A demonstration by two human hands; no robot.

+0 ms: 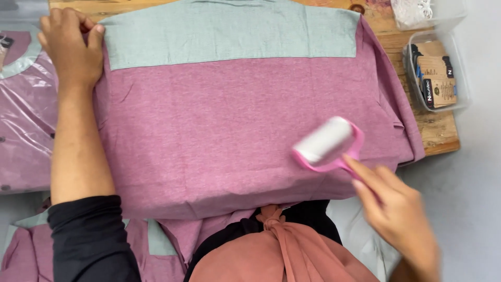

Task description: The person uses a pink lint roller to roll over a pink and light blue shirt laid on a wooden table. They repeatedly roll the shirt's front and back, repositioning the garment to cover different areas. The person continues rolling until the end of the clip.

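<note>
A pink shirt (235, 130) with a grey-green yoke panel (229, 31) lies spread flat, back up, over a wooden table (438, 130). My left hand (70, 47) presses down on the shirt's upper left corner, fingers curled over the edge. My right hand (396, 214) grips the pink handle of a lint roller (326, 141). Its white roll rests on the shirt's lower right area and looks blurred.
Folded pink shirts in clear plastic bags (23, 115) lie at the left. Two clear plastic boxes sit at the right: one (436, 68) with brown card tags, one (422, 13) with white bits. More pink cloth (156, 245) hangs near my lap.
</note>
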